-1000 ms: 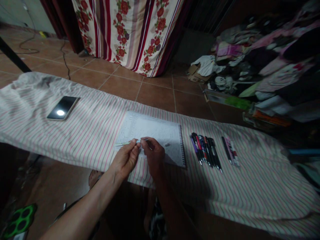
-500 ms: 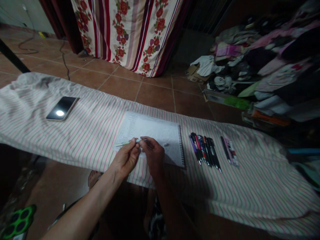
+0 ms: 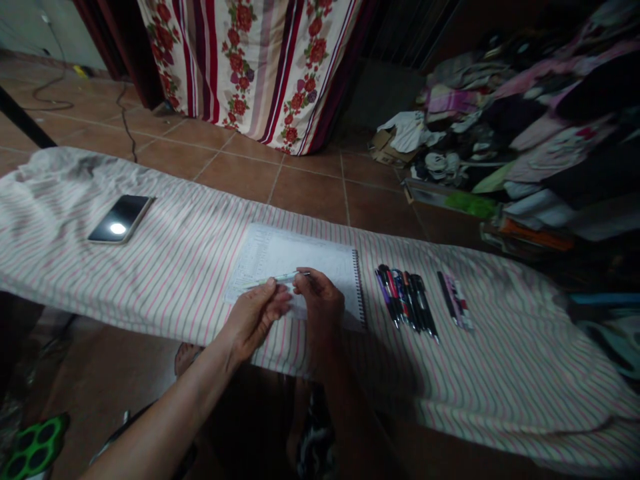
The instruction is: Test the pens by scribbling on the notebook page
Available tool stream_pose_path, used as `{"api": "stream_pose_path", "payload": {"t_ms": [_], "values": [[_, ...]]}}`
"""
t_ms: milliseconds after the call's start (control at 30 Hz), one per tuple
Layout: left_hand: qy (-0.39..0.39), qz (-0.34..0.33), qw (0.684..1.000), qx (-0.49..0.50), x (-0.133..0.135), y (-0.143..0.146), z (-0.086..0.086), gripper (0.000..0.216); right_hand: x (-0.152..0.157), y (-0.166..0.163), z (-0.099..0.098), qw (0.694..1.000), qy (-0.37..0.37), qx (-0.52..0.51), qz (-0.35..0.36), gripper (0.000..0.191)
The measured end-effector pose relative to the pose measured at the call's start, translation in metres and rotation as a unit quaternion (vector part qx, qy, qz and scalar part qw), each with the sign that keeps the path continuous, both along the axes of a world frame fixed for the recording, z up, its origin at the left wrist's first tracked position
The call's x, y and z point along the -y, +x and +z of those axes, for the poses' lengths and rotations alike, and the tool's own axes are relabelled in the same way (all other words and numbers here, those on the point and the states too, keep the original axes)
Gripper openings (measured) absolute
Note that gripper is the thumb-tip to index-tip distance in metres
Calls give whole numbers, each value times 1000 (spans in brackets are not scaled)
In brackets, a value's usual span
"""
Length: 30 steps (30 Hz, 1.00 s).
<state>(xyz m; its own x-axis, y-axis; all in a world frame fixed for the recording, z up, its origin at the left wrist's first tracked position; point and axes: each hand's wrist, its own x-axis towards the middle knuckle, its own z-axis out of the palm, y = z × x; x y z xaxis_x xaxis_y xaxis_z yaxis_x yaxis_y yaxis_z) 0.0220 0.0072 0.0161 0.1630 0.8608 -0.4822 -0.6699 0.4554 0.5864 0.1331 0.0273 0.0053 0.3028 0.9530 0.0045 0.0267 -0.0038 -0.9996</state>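
Note:
A slim, pale pen [image 3: 286, 276] is held level above an open spiral notebook [image 3: 320, 257]. My left hand [image 3: 257, 313] pinches it near its middle between thumb and fingers. At its right end, my right hand [image 3: 321, 300] closes thumb and forefinger on the tip. The notebook page carries faint grey writing or drawing on its left side, and its wire binding runs down the right edge. My hands hide the lower part of the page.
A striped cloth [image 3: 180, 267] covers the long surface. Several pens [image 3: 407, 300] lie in a row right of the notebook, with a smaller group of pens and slim items [image 3: 455, 300] beyond. A phone [image 3: 121, 219] lies far left. Clothes [image 3: 540, 127] are heaped at the right.
My right hand has slid rightward, away from my left, and stays at the pen's right end. The small pale piece on the page is now hidden behind it. The view shifted slightly.

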Motion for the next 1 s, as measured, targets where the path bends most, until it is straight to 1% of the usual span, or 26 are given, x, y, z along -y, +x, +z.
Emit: {"api": "stream_pose_path", "payload": {"t_ms": [33, 67, 100, 133, 200, 233, 267, 300, 333, 367, 433, 500, 567, 700, 800, 867, 933, 1000], "values": [[18, -24, 998, -62, 4, 0, 0, 23, -2, 3, 1, 1000, -1, 1, -12, 23], [61, -45, 988, -138, 8, 0, 0, 28, -3, 7, 2, 1000, 0, 1, -21, 23], [112, -37, 970, -212, 11, -1, 1, 28, -3, 9, 2, 1000, 1, 0, -23, 23], [165, 4, 944, -285, 13, -2, 1, 23, -4, 11, 2, 1000, 2, 1, -18, 23], [258, 85, 872, -408, 15, -5, 1, 11, -3, 14, 2, 1000, 5, 5, 6, 22], [293, 104, 836, -453, 14, -7, 1, 16, -2, 14, 2, 1000, 5, 9, 22, 21], [319, 100, 806, -488, 12, -9, 0, 23, -1, 14, 2, 999, 4, 13, 37, 20], [339, 80, 785, -512, 10, -10, 0, 30, -1, 14, 1, 999, 3, 15, 51, 19], [354, 53, 771, -527, 8, -12, -2, 34, 0, 14, 1, 998, 3, 17, 62, 19], [362, 30, 763, -534, 6, -12, -3, 36, 1, 14, 0, 997, 3, 18, 70, 19], [362, -8, 770, -525, 4, -12, -7, 34, 1, 13, -1, 997, 5, 17, 77, 18], [344, -22, 793, -503, 4, -10, -9, 30, 2, 12, -1, 996, 1, 13, 83, 18], [326, -21, 809, -488, 4, -8, -11, 27, 3, 11, 0, 996, -3, 2, 84, 19], [315, -7, 821, -476, 5, -6, -11, 23, 5, 10, 3, 998, -7, -20, 63, 23], [292, 3, 853, -433, 5, -5, -11, 23, 5, 11, 5, 998, -15, -10, 62, 25], [277, 9, 867, -414, 5, -4, -12, 24, 5, 12, 4, 998, -13, 2, 67, 25], [275, 16, 868, -414, 6, -4, -13, 23, 4, 12, 3, 998, -8, 9, 69, 24], [280, 14, 861, -424, 6, -3, -13, 23, 5, 10, 3, 998, -5, -2, 70, 24]]}}
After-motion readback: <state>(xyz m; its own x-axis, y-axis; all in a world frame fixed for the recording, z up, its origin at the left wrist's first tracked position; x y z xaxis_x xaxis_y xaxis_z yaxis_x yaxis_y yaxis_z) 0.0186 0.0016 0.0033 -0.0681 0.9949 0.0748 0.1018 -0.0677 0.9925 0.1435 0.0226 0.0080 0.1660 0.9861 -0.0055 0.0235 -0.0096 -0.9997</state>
